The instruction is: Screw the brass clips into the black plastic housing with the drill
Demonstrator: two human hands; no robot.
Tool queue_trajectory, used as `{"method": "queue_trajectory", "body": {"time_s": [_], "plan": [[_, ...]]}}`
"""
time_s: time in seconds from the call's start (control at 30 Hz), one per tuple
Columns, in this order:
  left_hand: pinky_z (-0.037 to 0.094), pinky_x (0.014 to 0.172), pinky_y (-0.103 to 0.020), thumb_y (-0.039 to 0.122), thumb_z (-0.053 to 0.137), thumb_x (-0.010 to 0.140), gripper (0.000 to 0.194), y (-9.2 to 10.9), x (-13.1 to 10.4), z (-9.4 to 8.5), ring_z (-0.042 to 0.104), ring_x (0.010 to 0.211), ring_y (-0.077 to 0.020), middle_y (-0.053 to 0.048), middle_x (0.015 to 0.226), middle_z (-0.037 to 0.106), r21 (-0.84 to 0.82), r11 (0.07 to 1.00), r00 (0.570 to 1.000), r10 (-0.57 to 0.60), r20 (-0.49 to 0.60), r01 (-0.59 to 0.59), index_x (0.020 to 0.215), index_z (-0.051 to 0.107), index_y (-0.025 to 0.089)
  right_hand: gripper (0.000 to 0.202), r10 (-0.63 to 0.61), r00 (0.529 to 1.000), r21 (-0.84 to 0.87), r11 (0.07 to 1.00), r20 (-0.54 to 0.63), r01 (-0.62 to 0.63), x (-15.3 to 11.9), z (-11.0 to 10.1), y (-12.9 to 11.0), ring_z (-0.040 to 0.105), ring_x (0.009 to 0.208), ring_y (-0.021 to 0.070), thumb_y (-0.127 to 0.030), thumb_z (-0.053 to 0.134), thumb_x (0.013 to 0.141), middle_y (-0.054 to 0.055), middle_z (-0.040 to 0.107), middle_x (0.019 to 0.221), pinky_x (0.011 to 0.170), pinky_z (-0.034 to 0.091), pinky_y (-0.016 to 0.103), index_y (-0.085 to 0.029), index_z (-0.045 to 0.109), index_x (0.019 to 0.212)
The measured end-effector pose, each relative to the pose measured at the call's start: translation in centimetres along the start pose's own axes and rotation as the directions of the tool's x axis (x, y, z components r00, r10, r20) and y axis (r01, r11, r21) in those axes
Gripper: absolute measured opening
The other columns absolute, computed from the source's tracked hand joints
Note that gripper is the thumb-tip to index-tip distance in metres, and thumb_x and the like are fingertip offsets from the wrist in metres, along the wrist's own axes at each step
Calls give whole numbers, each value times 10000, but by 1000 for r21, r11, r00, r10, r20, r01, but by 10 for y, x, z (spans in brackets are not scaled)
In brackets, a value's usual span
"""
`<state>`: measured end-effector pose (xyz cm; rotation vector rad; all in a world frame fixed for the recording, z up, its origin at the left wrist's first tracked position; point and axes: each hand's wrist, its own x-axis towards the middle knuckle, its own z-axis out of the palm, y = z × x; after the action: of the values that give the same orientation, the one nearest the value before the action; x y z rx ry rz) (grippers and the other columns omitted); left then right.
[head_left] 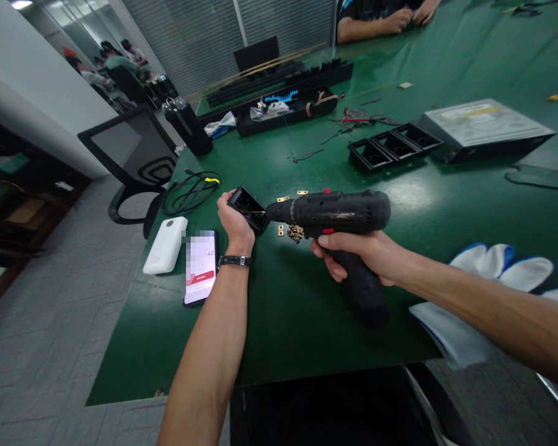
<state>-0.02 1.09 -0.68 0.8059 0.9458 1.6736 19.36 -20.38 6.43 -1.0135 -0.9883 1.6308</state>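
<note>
The black housing [248, 207] is in my left hand [235, 220], above the table near its left part, and my fingers are closed around its outer side. I think I hold it so, tilted with the open side toward the drill, to let the bit [259, 212] come in and to keep it from turning. My right hand [363, 248] is gripping the handle of the black drill [344, 210], which lies almost level; this probably keeps the bit in line with the housing. Whether its tip touches inside, I cannot tell.

Just beyond and below the drill's nose are the brass pieces, perhaps placed there for easy reach. I count three lying separately, one plate [281, 230] among them, and one small pile [296, 233] whose parts I cannot count.

Further out, there are one phone [204, 254], one white power bank [166, 246] and one coiled cable [193, 189] on the left. On the right, three black frames [395, 147] stand in a row against one metal box [493, 127]. White gloves [474, 334], at least two, lie under my right forearm.
</note>
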Motion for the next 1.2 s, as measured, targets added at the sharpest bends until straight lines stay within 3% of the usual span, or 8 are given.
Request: {"method": "queue_trajectory", "body": {"time_s": [0.37, 0.6, 0.8, 1.07, 1.2], "plan": [[527, 696, -298, 505, 555, 882, 288, 4, -4, 3, 660, 687, -166, 9, 774, 617, -1, 1000, 1000, -3, -2, 3, 876, 598, 220, 241, -4, 1000, -7, 1000, 10, 4, -1, 1, -2, 575, 491, 121, -377, 771, 881, 8, 629, 681, 503, 470, 270, -165, 684, 804], [527, 672, -285, 482, 560, 890, 273, 4, -6, 3, 662, 687, -162, 6, 763, 629, -12, 1000, 1000, -19, -8, 19, 871, 618, 217, 221, 5, 1000, 3, 1000, -12, -5, 0, -1, 1, 583, 510, 116, -369, 770, 881, 40, 687, 807, 501, 484, 272, -161, 706, 842], [534, 699, -287, 512, 536, 919, 314, 1, -7, 2, 657, 698, -160, -3, 783, 637, 35, 999, 999, -16, 33, 15, 902, 641, 217, 245, 125, 992, 48, 991, -28, -124, 5, -3, 10, 558, 494, 144, -385, 738, 914, 15, 591, 562, 518, 493, 275, -161, 715, 818], [550, 764, -302, 532, 524, 959, 356, -4, -1, -1, 687, 787, -179, -26, 814, 668, 24, 999, 999, 21, 50, -22, 896, 661, 209, 206, 84, 996, 38, 996, -25, -83, 7, -11, 12, 552, 515, 156, -377, 721, 938, 18, 615, 595, 539, 494, 296, -174, 750, 915], [535, 733, -293, 522, 550, 931, 337, -1, -3, -1, 661, 727, -162, -9, 792, 646, 1, 1000, 999, 10, 33, -10, 873, 651, 206, 199, 76, 996, 26, 997, -40, -75, 5, -11, 10, 559, 520, 157, -374, 727, 932, 24, 631, 628, 532, 484, 300, -177, 747, 918]]}}
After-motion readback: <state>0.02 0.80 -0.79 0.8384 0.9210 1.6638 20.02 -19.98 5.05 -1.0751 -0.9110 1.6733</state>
